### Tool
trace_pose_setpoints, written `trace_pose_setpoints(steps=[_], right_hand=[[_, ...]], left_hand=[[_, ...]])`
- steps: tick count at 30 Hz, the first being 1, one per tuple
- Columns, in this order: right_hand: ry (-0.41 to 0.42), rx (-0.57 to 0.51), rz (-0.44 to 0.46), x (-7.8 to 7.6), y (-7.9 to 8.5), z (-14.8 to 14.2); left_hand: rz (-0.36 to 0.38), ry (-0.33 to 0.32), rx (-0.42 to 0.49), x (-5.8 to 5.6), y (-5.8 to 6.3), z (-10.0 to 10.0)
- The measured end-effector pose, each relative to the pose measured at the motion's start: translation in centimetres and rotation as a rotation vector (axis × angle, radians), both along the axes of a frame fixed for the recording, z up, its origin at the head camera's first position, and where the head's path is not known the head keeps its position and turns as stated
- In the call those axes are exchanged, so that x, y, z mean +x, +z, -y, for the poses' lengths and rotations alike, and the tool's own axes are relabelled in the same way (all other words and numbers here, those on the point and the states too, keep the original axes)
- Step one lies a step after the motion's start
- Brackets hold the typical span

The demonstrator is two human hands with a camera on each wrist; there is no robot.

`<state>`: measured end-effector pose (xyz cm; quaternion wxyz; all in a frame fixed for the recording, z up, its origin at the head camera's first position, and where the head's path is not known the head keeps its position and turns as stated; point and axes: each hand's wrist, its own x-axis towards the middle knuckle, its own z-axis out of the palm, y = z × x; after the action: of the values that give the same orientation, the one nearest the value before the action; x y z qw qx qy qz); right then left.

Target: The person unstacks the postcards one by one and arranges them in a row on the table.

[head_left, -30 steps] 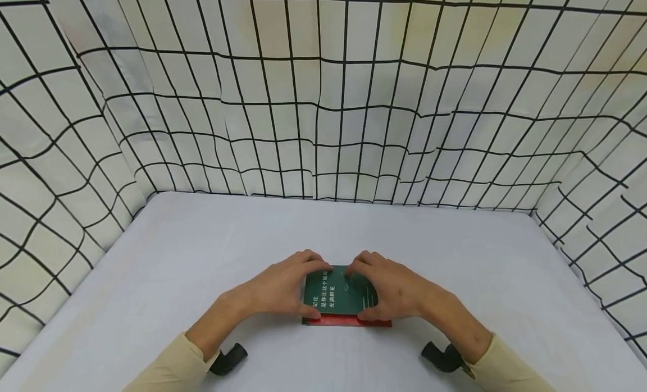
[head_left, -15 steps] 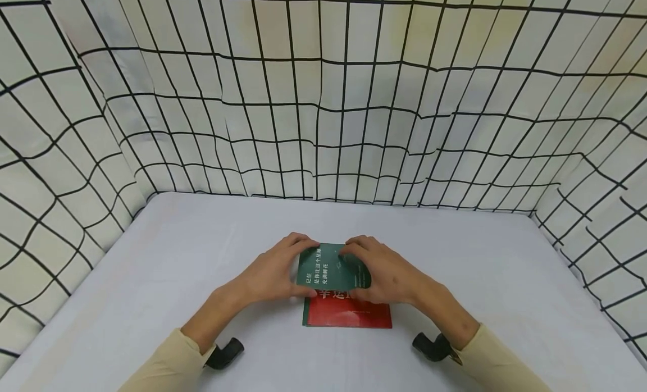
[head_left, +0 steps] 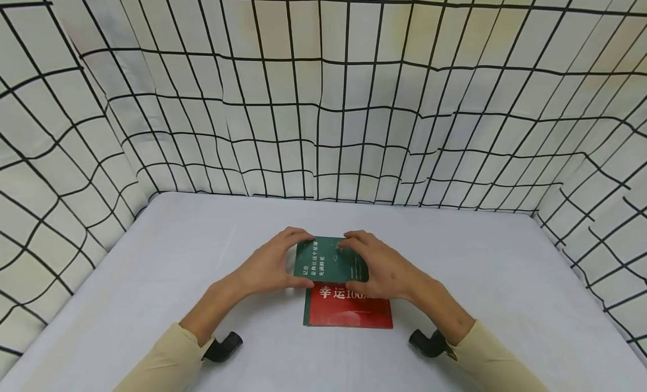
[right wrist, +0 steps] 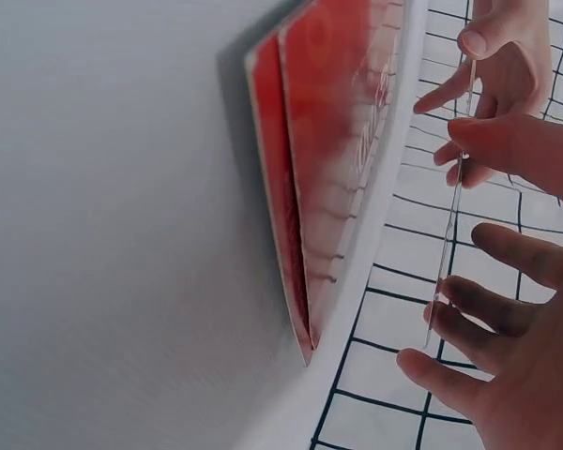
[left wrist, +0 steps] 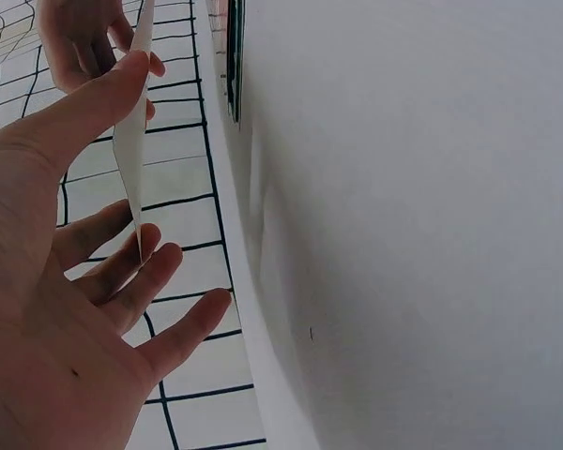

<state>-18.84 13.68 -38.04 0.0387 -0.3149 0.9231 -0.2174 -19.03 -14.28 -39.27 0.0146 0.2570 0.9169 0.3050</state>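
A dark green card (head_left: 328, 260) with white Chinese lettering is held up over the tabletop, between both hands. My left hand (head_left: 268, 268) grips its left end, thumb on the near edge and fingers on the far edge. The right hand (head_left: 388, 271) holds the opposite end in the same way. Below and nearer lies a red card (head_left: 351, 312) with white lettering, its upper part hidden by the green card and the right hand. Another green edge shows under its left side. Seen edge-on in the left wrist view, the held card (left wrist: 129, 141) looks thin and slightly bent.
A white-covered table (head_left: 227, 229) surrounds the cards. White walls with a black grid net (head_left: 333, 117) rise behind it and on both sides. Black curved pieces (head_left: 224, 347) sit at each wrist by the sleeve cuffs.
Both hands have carried the green card away from me and slightly left, off the red card. More of the red card now shows; it stays where it was.
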Motion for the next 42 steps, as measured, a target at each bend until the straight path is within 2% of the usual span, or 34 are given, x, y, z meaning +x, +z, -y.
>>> trace_pose_setpoints(steps=[6, 11, 18, 23, 29, 32, 37, 42], right_hand=[[-0.045, -0.008, 0.006, -0.2, 0.1, 0.3], [-0.114, -0.05, 0.011, -0.4, -0.2, 0.6], [-0.276, -0.172, 0.049, -0.6, -0.6, 1.5], [-0.335, -0.296, 0.151, -0.6, -0.6, 2.0], [-0.358, -0.499, 0.321, -0.6, -0.8, 2.9], [-0.366, -0.594, 0.375, -0.7, -1.1, 3.3], [-0.393, -0.667, 0.39, -0.9, -1.1, 3.6], [-0.391, -0.718, 0.389, -1.1, -0.7, 3.9]], left_hand=[[-0.004, 0.001, 0.035, -0.3, 0.1, 0.4], [0.006, 0.017, 0.063, -0.3, 0.2, 0.7], [0.006, 0.053, 0.077, -0.4, -0.1, 1.2], [0.004, 0.065, 0.082, -0.6, -0.1, 1.5], [0.003, 0.076, 0.095, -0.7, -0.1, 1.7], [0.0, 0.081, 0.098, -0.7, -0.2, 1.9], [-0.007, 0.089, 0.104, -0.7, -0.1, 2.1], [0.007, 0.14, 0.102, -0.8, 0.3, 2.3]])
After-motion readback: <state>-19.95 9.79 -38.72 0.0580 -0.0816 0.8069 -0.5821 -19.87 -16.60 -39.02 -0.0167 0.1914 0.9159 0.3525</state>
